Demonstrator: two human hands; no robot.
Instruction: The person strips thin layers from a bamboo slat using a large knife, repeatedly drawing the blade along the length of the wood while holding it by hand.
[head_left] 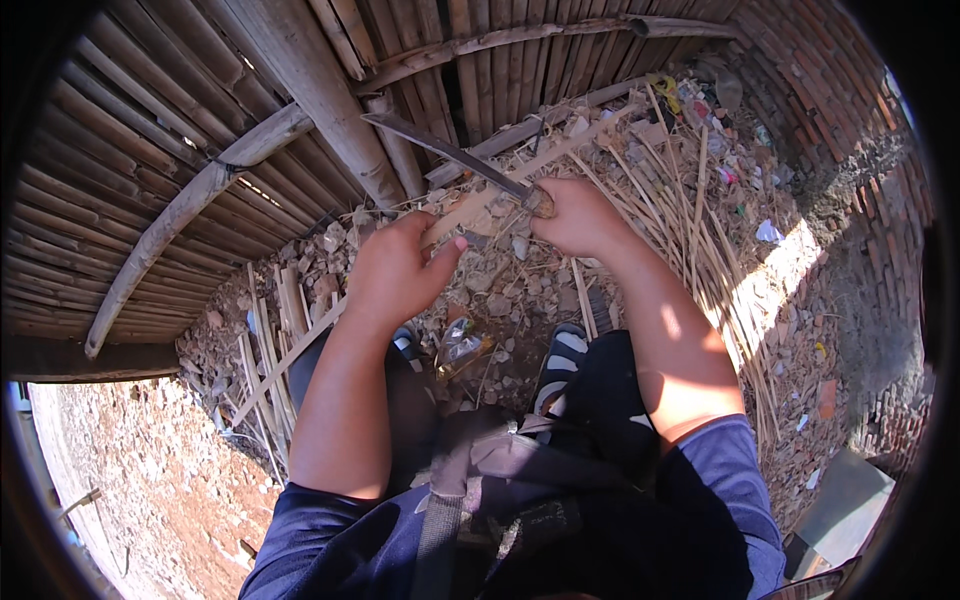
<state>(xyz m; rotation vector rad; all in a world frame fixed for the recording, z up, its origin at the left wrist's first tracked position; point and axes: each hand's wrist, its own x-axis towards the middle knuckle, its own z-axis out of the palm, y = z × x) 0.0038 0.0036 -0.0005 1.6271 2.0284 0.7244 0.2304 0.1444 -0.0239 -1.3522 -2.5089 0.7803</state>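
Rubble-strewn ground (520, 290) fills the middle of my view, littered with stone chips, dry cane offcuts and scraps of paper, with a wall of split bamboo (120, 150) curving across the top left and a brick wall (830, 90) on the right. I count two hands at work, one long bamboo strip between them and one blade.

My left hand (395, 270) is wrapped around the bamboo strip (470, 205), fingers curled over it and the thumb pressed along its top, so that grip is closed on the strip. I judge it is held that way to keep the strip steady and raised off the ground. The strip runs from low on the left, past the left hand, up toward the litter at upper right.

My right hand (580, 215) is clenched on the wooden handle of a machete (450, 152), a closed grip, with the dark blade reaching up and left toward the bamboo wall. The blade's base meets the strip just beside the left thumb, which looks to me like the place where the edge bites.

Below, I see two sandalled feet (565, 350) planted either side of a crushed plastic bottle (462, 345), and a loose pile of cut strips (690, 200) to the right.
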